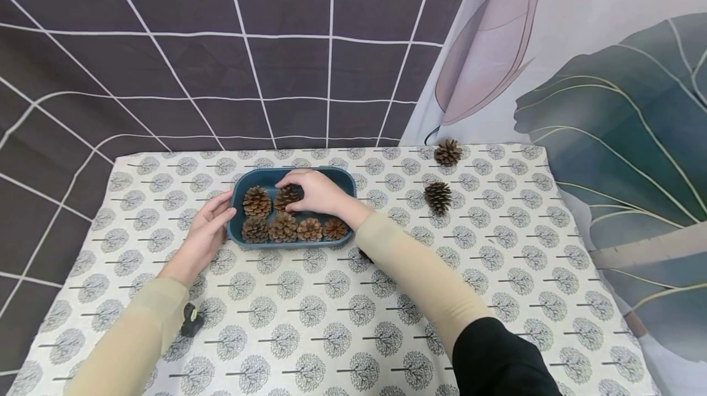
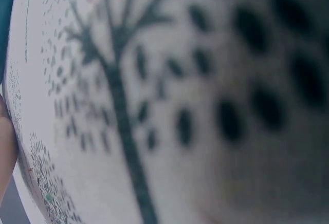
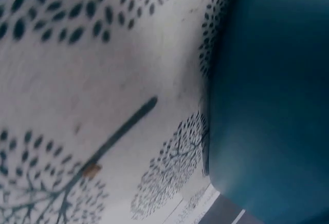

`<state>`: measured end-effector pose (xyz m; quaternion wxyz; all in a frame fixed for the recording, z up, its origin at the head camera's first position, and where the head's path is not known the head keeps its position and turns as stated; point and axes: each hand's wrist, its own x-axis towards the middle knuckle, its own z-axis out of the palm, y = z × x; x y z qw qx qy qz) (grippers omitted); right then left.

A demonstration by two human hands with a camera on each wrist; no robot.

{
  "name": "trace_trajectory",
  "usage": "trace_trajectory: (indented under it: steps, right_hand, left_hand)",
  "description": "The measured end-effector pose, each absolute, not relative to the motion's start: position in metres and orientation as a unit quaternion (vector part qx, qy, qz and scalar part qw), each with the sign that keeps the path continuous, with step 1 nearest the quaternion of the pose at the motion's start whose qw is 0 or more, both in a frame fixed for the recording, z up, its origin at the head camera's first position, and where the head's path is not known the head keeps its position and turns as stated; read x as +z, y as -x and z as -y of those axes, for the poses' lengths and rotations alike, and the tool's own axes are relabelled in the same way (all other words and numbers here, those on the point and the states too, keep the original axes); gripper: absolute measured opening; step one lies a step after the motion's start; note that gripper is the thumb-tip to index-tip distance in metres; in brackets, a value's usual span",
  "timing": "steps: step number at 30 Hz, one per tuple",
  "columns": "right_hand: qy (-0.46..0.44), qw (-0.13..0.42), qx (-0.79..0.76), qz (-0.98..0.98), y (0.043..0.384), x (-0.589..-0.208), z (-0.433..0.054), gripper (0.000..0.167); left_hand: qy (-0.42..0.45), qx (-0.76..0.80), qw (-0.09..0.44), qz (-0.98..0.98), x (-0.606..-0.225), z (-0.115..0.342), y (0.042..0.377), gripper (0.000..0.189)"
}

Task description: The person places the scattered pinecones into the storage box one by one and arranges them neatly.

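A dark teal tray (image 1: 331,176) lies on the patterned cloth, with several brown pine cones inside. Four-sided and rounded at the corners, it holds a front row of cones, among them a pine cone (image 1: 283,228), and another cone (image 1: 257,201) behind at the left. My right hand (image 1: 317,193) reaches over the tray and grips a pine cone (image 1: 286,196) in the back row, thumb on one side and fingers on the other. At the tray's left end, my left hand (image 1: 208,228) rests against the outer wall with its fingers extended. The right wrist view shows the tray's wall (image 3: 272,106) close up.
Two loose pine cones lie to the right on the tree-print cloth (image 1: 309,334): one cone (image 1: 438,198) nearer, another cone (image 1: 448,152) by the back edge. Behind the table hangs a dark grid-patterned curtain (image 1: 287,70), with a leaf-print curtain (image 1: 624,138) at the right.
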<state>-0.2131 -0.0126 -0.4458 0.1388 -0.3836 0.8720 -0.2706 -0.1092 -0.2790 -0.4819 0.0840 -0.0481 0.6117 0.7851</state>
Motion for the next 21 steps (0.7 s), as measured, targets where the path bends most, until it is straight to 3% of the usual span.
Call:
trace_trajectory:
  steps: [21]
  right_hand:
    - [0.389, 0.14, -0.282, -0.866, 0.2087, -0.4442, 0.0188, 0.057]
  left_hand:
    - [0.055, 0.787, 0.092, -0.608, -0.4805, 0.2798, 0.1092, 0.036]
